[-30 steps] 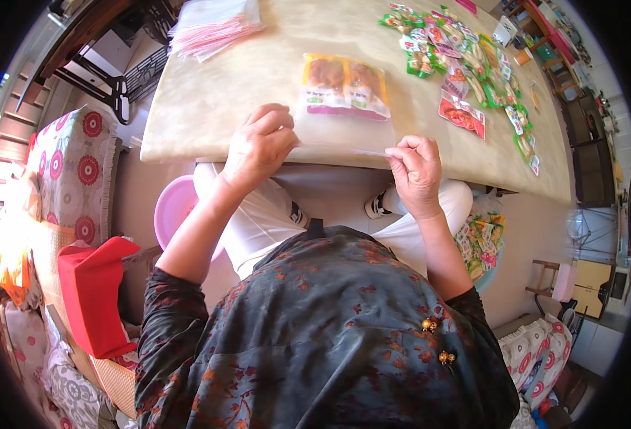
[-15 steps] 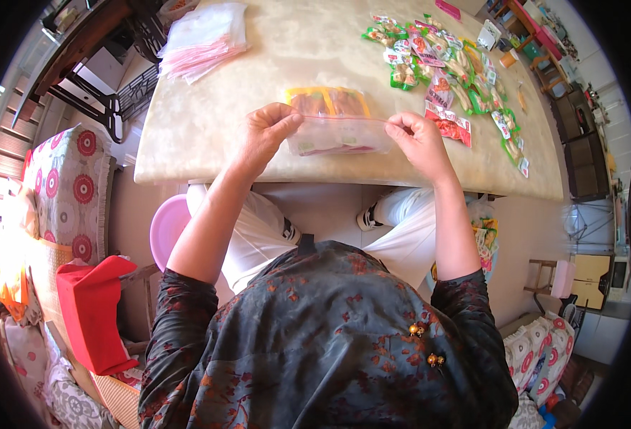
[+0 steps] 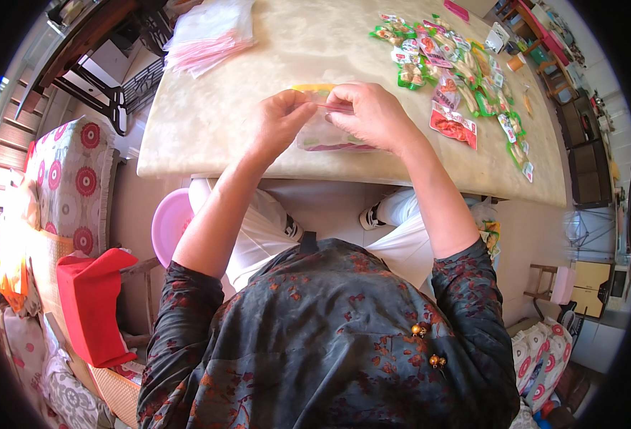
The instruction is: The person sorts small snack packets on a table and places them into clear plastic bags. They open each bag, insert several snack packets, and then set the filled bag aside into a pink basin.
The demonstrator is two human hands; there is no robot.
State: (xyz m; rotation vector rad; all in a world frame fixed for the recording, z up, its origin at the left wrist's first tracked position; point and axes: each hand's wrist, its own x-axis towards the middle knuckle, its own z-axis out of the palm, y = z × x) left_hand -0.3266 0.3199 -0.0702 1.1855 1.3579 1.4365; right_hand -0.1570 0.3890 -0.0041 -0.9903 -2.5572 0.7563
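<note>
A clear zip bag (image 3: pixel 329 136) with a pink zip strip lies near the table's front edge, holding yellow-edged packets that my hands partly cover. My left hand (image 3: pixel 281 123) pinches the left part of the strip between thumb and fingers. Close beside it, my right hand (image 3: pixel 369 118) is closed on the same strip, its fingertips a short way from the left ones. To the right sits a red snack packet (image 3: pixel 453 126), at the near end of a spread of small green-and-clear snack packets (image 3: pixel 465 68).
A stack of flat zip bags (image 3: pixel 212 32) with pink edges lies at the table's far left. A pink basin (image 3: pixel 169 227) stands below the table on the left, near a red cloth-covered seat (image 3: pixel 90 307). At the far right are a white box and a small tub (image 3: pixel 517 62).
My right hand has slid left along the bag's zip strip, from its right end to beside my left hand. The left hand has shifted slightly, still pinching the strip.
</note>
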